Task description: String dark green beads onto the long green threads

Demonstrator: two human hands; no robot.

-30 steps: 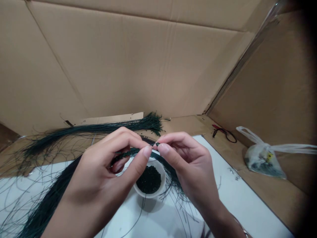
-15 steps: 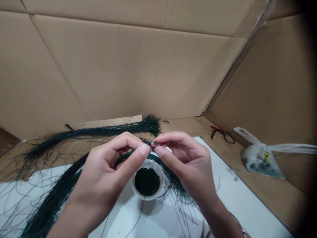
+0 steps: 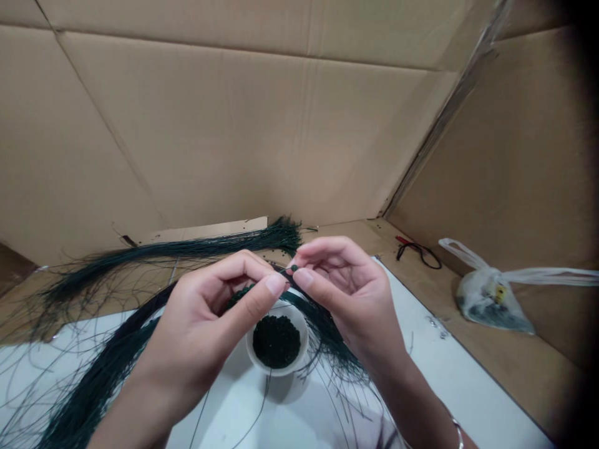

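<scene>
My left hand (image 3: 213,318) is closed in a pinch on a thin dark green wire, with a run of green beads showing under its fingers. My right hand (image 3: 349,293) pinches a small dark green bead (image 3: 294,268) right at the wire's tip, thumb and forefinger pressed together. Both hands hover just above a small white cup (image 3: 277,340) filled with dark green beads. A thick bundle of green wires (image 3: 93,386) sweeps from the lower left under my hands.
A second bundle of green wires (image 3: 187,249) lies at the back on cardboard. A white sheet (image 3: 449,374) covers the work surface. Cardboard walls (image 3: 234,125) enclose the area. A clear plastic bag (image 3: 491,299) and a red-and-black cord (image 3: 418,251) lie at the right.
Both hands have edged slightly up and left, and the fingertips have drawn closer around the bead and wire tip. The cup sits a bit lower-left in view.
</scene>
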